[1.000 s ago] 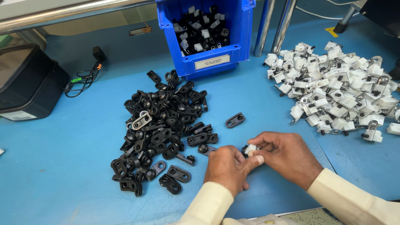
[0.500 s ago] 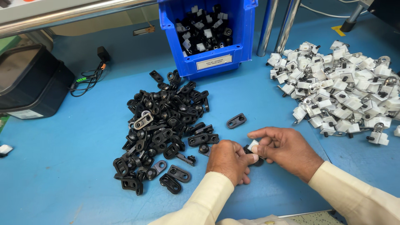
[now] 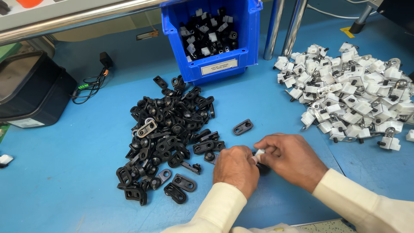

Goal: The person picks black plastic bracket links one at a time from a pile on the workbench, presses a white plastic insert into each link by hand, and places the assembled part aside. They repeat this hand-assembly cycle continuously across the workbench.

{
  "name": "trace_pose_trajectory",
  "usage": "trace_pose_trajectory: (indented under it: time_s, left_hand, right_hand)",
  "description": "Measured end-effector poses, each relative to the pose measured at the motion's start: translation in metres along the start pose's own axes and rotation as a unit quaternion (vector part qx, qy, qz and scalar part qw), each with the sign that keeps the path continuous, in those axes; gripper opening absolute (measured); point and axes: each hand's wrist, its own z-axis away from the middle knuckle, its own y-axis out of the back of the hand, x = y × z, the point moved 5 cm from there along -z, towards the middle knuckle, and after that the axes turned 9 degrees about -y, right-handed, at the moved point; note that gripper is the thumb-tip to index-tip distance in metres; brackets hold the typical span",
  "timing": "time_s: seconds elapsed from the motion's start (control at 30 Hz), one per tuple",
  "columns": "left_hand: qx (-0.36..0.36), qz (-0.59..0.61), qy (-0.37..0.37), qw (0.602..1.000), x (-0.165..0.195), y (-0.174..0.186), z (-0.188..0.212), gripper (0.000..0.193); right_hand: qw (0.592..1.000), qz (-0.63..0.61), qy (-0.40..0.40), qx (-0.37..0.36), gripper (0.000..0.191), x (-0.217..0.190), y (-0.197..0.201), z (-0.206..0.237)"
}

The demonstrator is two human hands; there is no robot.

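Small white part (image 3: 259, 152) mostly hidden between hands; grip details unreadable.

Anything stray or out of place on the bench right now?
One silver metal link lies in the black link pile, unlike the rest. One black link lies apart from the pile. Both hands, left hand and right hand, pinch a white piece.

blue worktable (image 3: 64, 190) | 2 steel posts (image 3: 274, 26) (upright) | even light
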Motion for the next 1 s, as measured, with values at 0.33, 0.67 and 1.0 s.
trace_pose_trajectory:
  time_s: [0.33, 0.67, 1.0]
  left_hand:
    - [-0.076, 0.439, 0.301, 0.843, -0.017, -0.021, 0.017, 0.023]
    - [-0.072, 0.331, 0.186, 0.922, -0.011, -0.020, 0.018, 0.047]
    - [-0.102, 0.310, 0.133, 0.936, -0.014, -0.015, 0.019, 0.051]
  right_hand:
    - [0.964, -0.204, -0.073, -0.155, 0.027, 0.010, 0.002, -0.011]
    - [0.987, -0.109, -0.037, -0.116, 0.021, -0.004, 0.000, 0.003]
    - [0.981, -0.136, -0.135, 0.013, 0.021, -0.010, -0.005, 0.022]
